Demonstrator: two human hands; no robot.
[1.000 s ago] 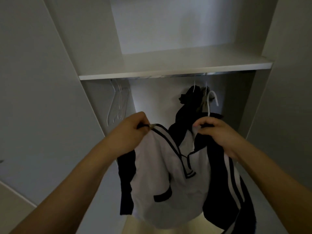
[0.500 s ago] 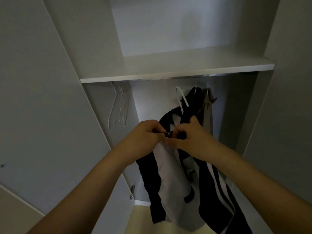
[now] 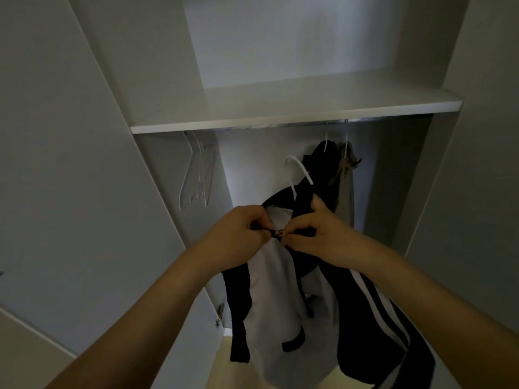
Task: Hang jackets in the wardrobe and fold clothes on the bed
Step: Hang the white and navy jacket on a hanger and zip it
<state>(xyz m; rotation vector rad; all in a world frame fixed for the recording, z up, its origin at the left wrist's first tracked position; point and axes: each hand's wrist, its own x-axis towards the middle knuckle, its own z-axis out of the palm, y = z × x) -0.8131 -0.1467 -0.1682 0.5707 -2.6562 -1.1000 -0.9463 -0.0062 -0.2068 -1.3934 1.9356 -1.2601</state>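
Best done by steadying the jacket (image 3: 283,290) front with the left hand (image 3: 241,234), pinched on the left edge, while the right hand (image 3: 317,234) pinches the zipper slider (image 3: 280,233) between both hands. Hung below both hands on its white hanger (image 3: 298,171), hook free above. Unlike 1 second ago: hands together at the zip, no longer apart.

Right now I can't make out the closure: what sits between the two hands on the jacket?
Head view: a small metal zipper pull lies between the left hand and right hand, on the jacket.
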